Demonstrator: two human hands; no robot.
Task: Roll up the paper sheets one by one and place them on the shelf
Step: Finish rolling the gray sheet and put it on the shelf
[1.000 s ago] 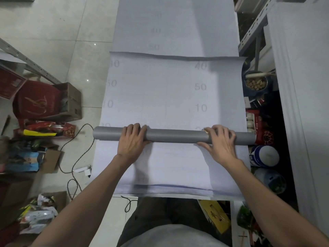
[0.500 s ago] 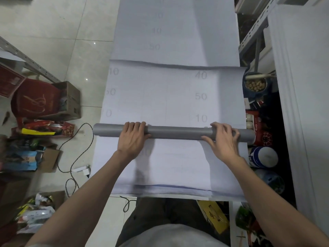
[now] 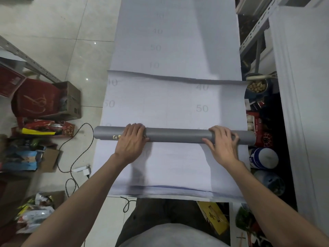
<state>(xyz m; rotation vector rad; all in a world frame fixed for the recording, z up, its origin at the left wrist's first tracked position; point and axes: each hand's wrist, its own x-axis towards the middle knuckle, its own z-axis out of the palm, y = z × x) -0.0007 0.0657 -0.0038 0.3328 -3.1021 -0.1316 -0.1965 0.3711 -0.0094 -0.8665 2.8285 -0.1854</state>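
paper sheet numbered 40, 50, 10

A: Where does the roll lie?

B: Across the top paper sheet, side to side. The left hand rests on its left part, the right hand on its right part.

A: And beyond it?

B: The flat part of that sheet runs away from the person; a second sheet lies under it and reaches further still.

A: What's to the left?

B: The floor, with a cardboard box and a cable beside the sheets.

A: And right?

B: A bowl near the sheet's far corner, and a shelf frame behind it.
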